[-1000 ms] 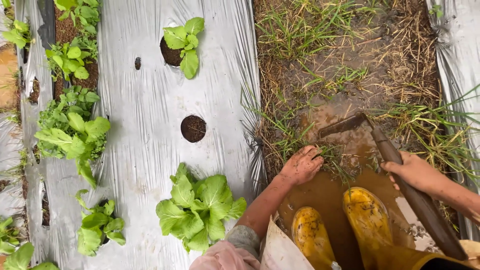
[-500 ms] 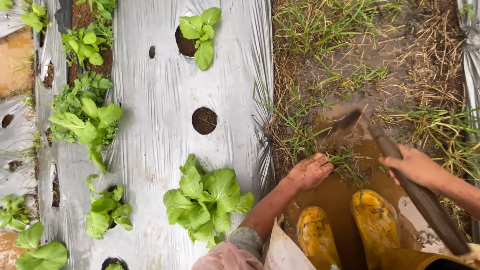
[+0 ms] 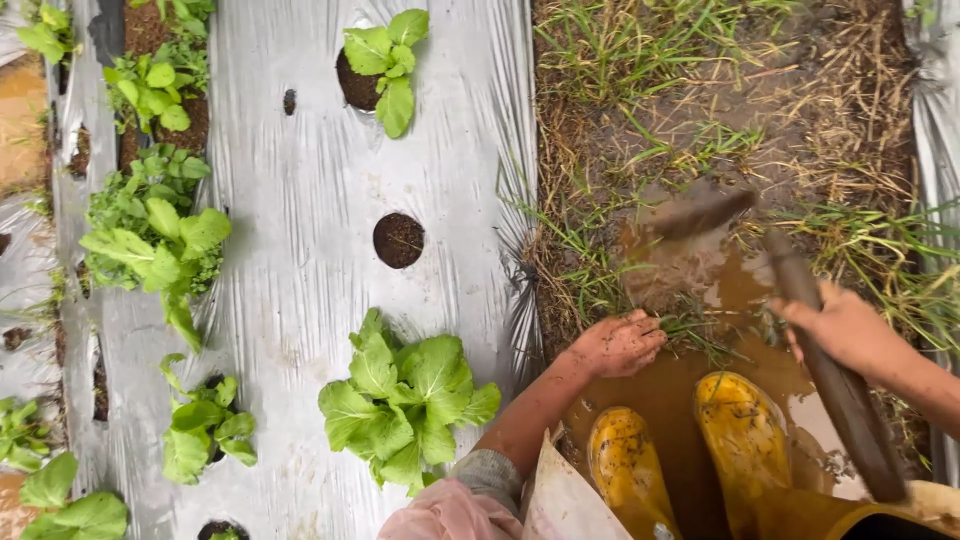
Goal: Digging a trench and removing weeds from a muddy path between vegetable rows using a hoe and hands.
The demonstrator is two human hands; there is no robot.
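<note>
The muddy furrow (image 3: 720, 290) is hemmed on its left by the edge of the silver plastic mulch (image 3: 300, 280) and crowded with grass tufts (image 3: 600, 270). Its near end is blocked by two yellow boots (image 3: 690, 450). The right side is crossed by the dark hoe handle (image 3: 830, 380), gripped by the right hand (image 3: 840, 325). The left hand (image 3: 620, 345) is pressed into weeds beside a leafy green plant (image 3: 405, 405). Open mud is left only between blade and boots.
</note>
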